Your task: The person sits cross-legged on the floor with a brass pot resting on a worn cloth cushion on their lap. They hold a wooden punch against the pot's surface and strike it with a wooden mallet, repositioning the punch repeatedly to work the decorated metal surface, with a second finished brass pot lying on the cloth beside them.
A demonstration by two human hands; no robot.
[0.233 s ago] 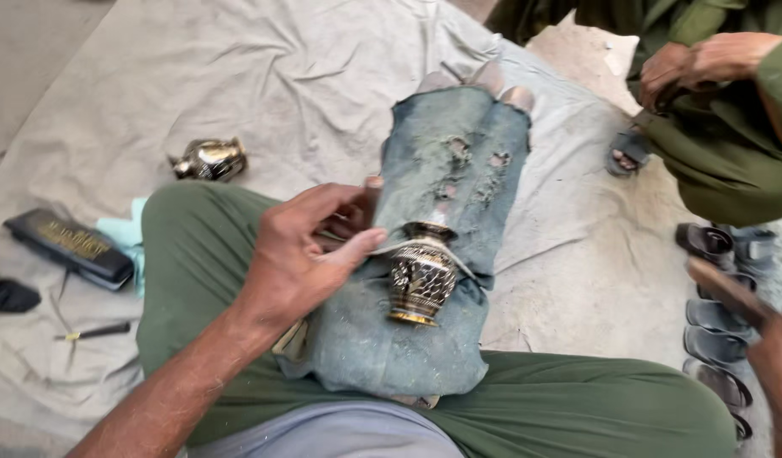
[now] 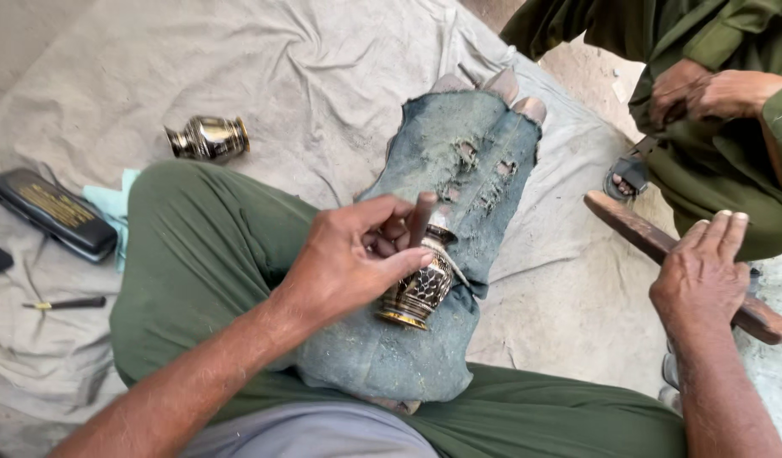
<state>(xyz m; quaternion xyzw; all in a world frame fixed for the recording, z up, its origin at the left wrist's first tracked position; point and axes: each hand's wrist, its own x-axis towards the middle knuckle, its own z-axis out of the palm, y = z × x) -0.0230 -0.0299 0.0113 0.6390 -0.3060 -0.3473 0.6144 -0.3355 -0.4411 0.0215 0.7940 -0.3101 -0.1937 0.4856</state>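
A small engraved brass vase [image 2: 418, 291] lies on worn denim cloth [image 2: 459, 178] draped over my leg. My left hand [image 2: 353, 254] rests on the vase's neck and pinches a short dark punch tool [image 2: 421, 216] upright against it. My right hand [image 2: 703, 276] is out to the right, fingers wrapped around a flat wooden stick [image 2: 654, 242] held above the ground cloth, apart from the vase.
A second brass vase [image 2: 208, 138] lies on the grey ground sheet [image 2: 281, 59] at upper left. A dark flat case [image 2: 53, 212] and a small screwdriver-like tool [image 2: 64, 303] lie at the left. Another person in green [image 2: 713, 93] sits at the upper right.
My right hand has come into view holding the wooden stick. My left hand now holds the punch upright against the vase.
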